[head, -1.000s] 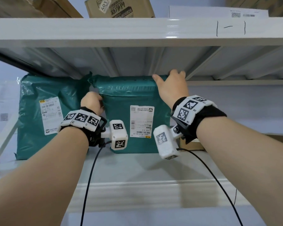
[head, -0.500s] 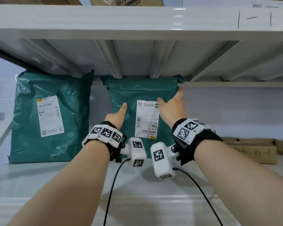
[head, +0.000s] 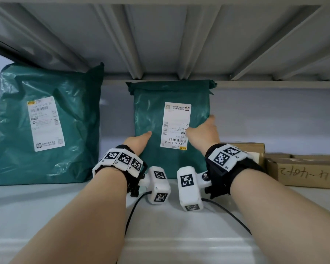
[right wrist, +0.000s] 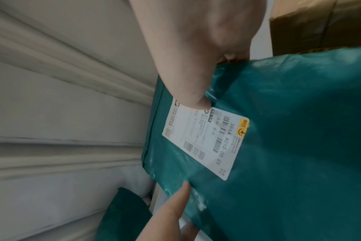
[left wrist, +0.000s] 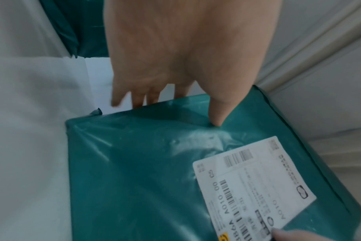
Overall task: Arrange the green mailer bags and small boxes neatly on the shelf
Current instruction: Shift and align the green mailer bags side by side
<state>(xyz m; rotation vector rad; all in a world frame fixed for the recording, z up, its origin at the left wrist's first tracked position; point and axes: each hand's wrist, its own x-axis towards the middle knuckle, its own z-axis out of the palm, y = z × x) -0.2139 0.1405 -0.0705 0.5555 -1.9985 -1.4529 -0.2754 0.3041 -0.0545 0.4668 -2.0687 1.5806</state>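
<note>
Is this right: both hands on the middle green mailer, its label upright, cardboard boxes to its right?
Not quite: the label on the middle green mailer is upside down, as the head view shows. The rest holds: left hand and right hand are on it, cardboard boxes to its right.

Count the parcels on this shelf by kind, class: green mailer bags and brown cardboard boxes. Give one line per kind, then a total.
Green mailer bags: 2, the left mailer bag and the middle mailer bag held upright between the left hand and right hand.
Brown cardboard boxes: 2 in view, the small box and the handwritten box.
Total: 4
</note>
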